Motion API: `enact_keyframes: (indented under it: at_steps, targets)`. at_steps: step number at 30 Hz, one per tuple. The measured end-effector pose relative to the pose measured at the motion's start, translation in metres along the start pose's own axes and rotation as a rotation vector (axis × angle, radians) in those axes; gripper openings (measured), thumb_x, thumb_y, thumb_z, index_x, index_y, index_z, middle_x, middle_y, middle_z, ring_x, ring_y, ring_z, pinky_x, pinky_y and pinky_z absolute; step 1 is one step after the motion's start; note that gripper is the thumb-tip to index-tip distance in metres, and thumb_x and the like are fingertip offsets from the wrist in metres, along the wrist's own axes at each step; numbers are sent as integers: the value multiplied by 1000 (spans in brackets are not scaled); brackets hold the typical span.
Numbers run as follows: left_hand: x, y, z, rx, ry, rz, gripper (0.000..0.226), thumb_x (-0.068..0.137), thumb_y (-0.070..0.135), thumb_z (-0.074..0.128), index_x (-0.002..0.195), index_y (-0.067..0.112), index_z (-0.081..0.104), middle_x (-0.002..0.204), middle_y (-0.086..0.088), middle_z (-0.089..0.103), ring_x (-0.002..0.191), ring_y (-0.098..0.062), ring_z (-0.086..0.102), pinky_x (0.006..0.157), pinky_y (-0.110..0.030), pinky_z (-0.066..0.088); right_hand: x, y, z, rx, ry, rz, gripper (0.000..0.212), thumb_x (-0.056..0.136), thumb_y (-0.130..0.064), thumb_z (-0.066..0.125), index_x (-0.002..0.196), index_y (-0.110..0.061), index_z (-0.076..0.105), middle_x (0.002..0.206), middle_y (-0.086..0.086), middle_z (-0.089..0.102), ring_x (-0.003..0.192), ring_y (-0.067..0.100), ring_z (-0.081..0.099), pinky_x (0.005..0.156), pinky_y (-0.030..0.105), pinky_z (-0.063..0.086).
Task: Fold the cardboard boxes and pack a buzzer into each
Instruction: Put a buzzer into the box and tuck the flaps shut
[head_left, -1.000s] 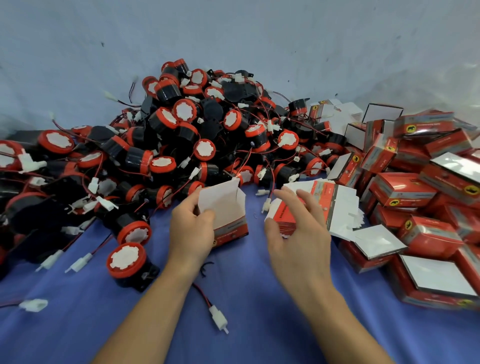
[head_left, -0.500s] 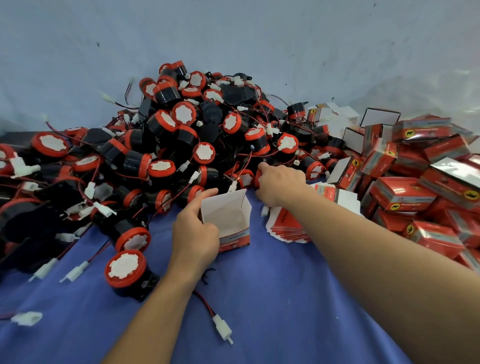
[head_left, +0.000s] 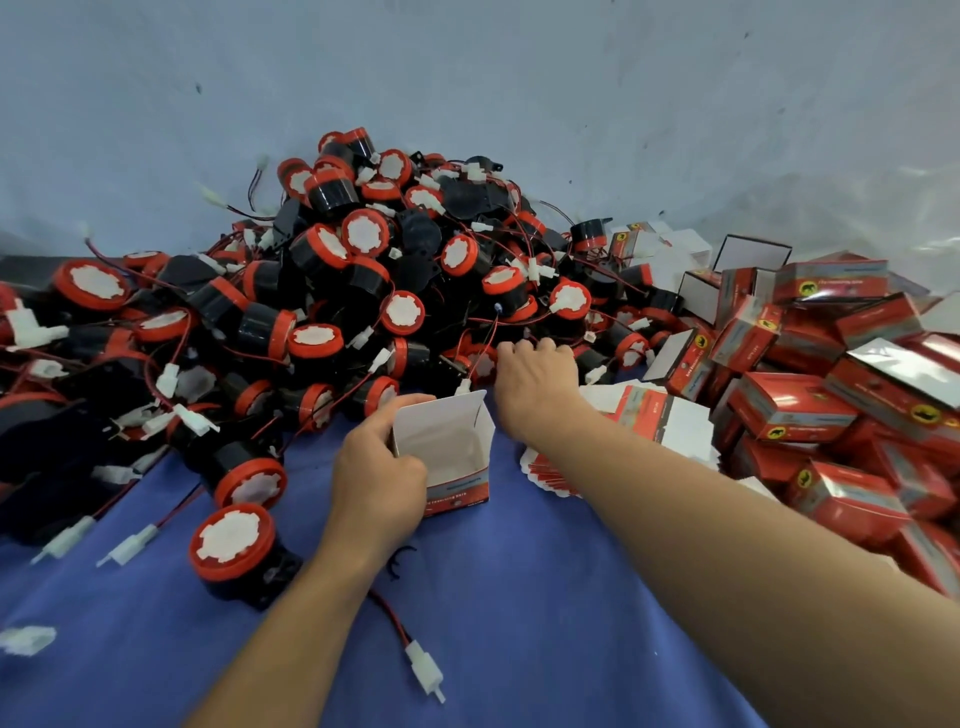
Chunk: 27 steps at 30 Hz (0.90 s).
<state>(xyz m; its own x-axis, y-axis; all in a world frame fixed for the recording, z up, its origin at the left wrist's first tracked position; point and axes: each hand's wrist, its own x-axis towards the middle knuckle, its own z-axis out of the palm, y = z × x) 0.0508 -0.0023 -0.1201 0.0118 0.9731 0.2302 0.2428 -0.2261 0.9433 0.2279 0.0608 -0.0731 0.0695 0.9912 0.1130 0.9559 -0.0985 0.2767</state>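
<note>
My left hand (head_left: 376, 480) grips a small red-and-white cardboard box (head_left: 449, 457) that stands on the blue cloth with its top open toward me. My right hand (head_left: 537, 382) reaches past the box into the front edge of the buzzer pile (head_left: 363, 291), fingers curled over a black-and-red buzzer; what the fingers hold is hidden by the hand. A stack of flat unfolded boxes (head_left: 660, 421) lies under my right forearm.
Folded, closed red boxes (head_left: 831, 395) are heaped at the right. A loose buzzer (head_left: 234, 545) with a red wire and white connector (head_left: 426, 670) lies near my left forearm. A pale wall stands behind the pile, and blue cloth (head_left: 519, 623) covers the near table.
My right hand left the flat box stack and reached forward into the buzzer pile. My left hand tipped the open box upright and kept its hold.
</note>
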Motion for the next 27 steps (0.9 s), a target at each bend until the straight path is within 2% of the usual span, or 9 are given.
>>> enact_keyframes:
  at_steps: [3, 7, 11, 14, 16, 18, 21, 24, 27]
  targets:
    - [-2, 3, 2, -1, -6, 20, 68, 71, -7, 44, 95, 52, 67, 101, 45, 61, 99, 22, 54, 61, -11, 51, -3, -4, 4, -176, -43, 106, 41, 104, -36, 43, 136, -12, 54, 137, 14, 42, 110, 31, 52, 86, 39, 40]
    - [-3, 5, 2, 20, -33, 35, 67, 62, 8, 40, 93, 63, 64, 97, 36, 65, 96, 16, 57, 58, -11, 49, -2, -2, -7, -287, -116, 84, 35, 105, -37, 42, 129, -20, 60, 129, 10, 46, 94, 26, 42, 85, 37, 39]
    - [-3, 6, 2, 17, -47, 27, 68, 61, 11, 39, 93, 65, 63, 98, 36, 65, 95, 16, 58, 57, -10, 48, -6, 6, -31, -274, -43, -41, 35, 102, -39, 45, 130, -19, 57, 129, 9, 51, 114, 29, 49, 104, 42, 35]
    - [-2, 7, 2, 28, -42, 8, 68, 63, 9, 40, 93, 65, 63, 97, 37, 65, 95, 17, 56, 56, -9, 47, -23, 19, -54, -80, 196, -88, 32, 93, -20, 56, 124, -16, 52, 120, 9, 60, 115, 32, 53, 101, 43, 33]
    - [-3, 6, 2, 34, -45, 7, 72, 68, 1, 42, 93, 66, 63, 97, 40, 63, 95, 19, 54, 57, -8, 47, -39, 32, -65, 115, 256, -44, 37, 86, -8, 59, 121, -17, 52, 113, 7, 62, 110, 34, 54, 93, 45, 36]
    - [-4, 5, 1, 42, -45, 8, 78, 70, -6, 43, 92, 66, 63, 96, 43, 61, 95, 23, 53, 59, -7, 47, -57, 45, -72, 332, 260, 0, 45, 85, -5, 65, 125, -19, 51, 118, 5, 56, 110, 33, 52, 86, 43, 38]
    - [-4, 3, 1, 48, -51, 23, 69, 67, 3, 41, 96, 62, 64, 100, 37, 63, 98, 19, 53, 60, -8, 47, -89, 63, -76, 741, 291, 67, 56, 84, -6, 72, 131, -29, 51, 117, -2, 51, 99, 24, 52, 78, 33, 36]
    - [-2, 2, 4, 55, -39, 13, 64, 63, 11, 39, 97, 59, 65, 101, 34, 64, 99, 15, 54, 56, -9, 47, -119, 72, -85, 1176, 454, 136, 57, 80, -7, 73, 122, -40, 53, 99, -13, 59, 88, 7, 64, 68, 32, 48]
    - [-3, 2, 5, 66, -45, -8, 66, 66, 9, 40, 97, 63, 63, 101, 40, 62, 99, 18, 53, 57, -8, 47, -138, 72, -88, 1136, 612, 149, 59, 71, -13, 74, 117, -42, 52, 94, -14, 58, 82, 7, 60, 68, 21, 48]
